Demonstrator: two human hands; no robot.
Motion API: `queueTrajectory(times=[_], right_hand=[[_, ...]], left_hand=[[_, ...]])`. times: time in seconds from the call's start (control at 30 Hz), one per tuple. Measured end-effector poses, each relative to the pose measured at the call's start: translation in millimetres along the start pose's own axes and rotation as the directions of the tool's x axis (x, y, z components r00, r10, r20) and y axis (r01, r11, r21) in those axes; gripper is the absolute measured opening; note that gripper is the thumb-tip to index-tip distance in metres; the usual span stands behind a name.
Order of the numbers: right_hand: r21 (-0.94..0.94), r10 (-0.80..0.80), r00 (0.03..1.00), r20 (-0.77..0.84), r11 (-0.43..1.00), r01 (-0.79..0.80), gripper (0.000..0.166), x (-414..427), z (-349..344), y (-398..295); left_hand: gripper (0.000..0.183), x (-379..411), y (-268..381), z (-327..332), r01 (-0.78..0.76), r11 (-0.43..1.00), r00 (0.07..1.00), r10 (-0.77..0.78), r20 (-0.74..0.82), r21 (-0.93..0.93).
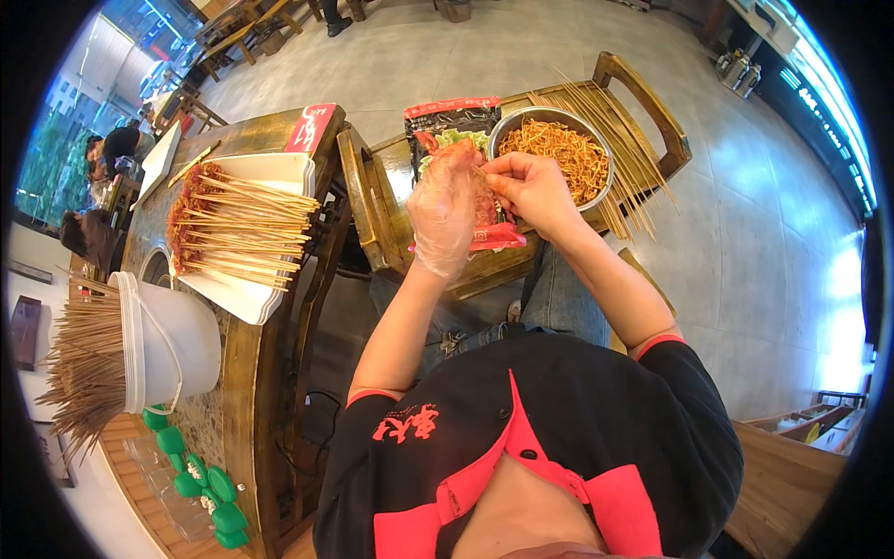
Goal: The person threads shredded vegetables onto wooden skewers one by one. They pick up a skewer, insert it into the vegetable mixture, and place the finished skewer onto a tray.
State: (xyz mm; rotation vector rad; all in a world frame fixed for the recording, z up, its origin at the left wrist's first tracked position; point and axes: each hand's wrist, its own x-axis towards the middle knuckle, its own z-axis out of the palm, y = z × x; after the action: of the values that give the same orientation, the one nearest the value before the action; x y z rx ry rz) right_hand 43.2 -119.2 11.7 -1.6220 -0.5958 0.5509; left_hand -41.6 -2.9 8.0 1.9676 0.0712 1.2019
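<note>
My left hand [441,216] wears a clear plastic glove, and its fingers are closed around a reddish piece of food, mostly hidden by the hand. My bare right hand [532,187] pinches a thin bamboo skewer [480,172] close to the left fingertips. Below both hands lies an opened red and black plastic bag [454,107], with pinkish raw meat [485,202] showing on it. A steel bowl [610,175] of orange-brown shredded food [552,140] stands just beyond my right hand. The bag and bowl rest on a wooden chair [380,209].
Loose bamboo skewers [618,115] lie across the chair's right side. On the left table [241,356] are a white tray [297,168] of loaded skewers [244,223], a white bucket [178,342] crammed with sticks, and several green-lidded containers [199,472]. People [126,150] sit farther left.
</note>
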Motion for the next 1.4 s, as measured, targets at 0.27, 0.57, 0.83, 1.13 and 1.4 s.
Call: queueTrajectory(times=[0.27,0.57,0.83,1.13,1.4], right_hand=[[0.129,0.001,0.978,0.210,0.991,-0.028,0.023,-20,-28,13],[0.129,0.098,0.995,0.034,0.986,-0.102,0.012,-31,-23,46],[0.039,0.060,0.998,0.017,0.997,-0.060,0.012,-27,-7,44],[0.266,0.100,0.965,0.241,0.950,-0.165,0.020,-27,-20,31],[0.478,0.036,0.952,0.305,0.858,-0.186,0.018,-26,-26,25]], left_hand=[[0.025,4,-13,-2,0.235,0.908,0.959,-0.275,-0.068,-0.346],[0.027,2,-18,-9,0.084,0.991,0.996,-0.087,0.026,0.100],[0.027,-6,-13,-8,0.316,0.942,0.948,-0.308,0.082,-0.114],[0.050,3,-7,-16,0.497,0.602,0.852,-0.474,0.221,-0.625],[0.072,11,19,-27,0.393,0.371,0.837,-0.523,0.160,-0.841]])
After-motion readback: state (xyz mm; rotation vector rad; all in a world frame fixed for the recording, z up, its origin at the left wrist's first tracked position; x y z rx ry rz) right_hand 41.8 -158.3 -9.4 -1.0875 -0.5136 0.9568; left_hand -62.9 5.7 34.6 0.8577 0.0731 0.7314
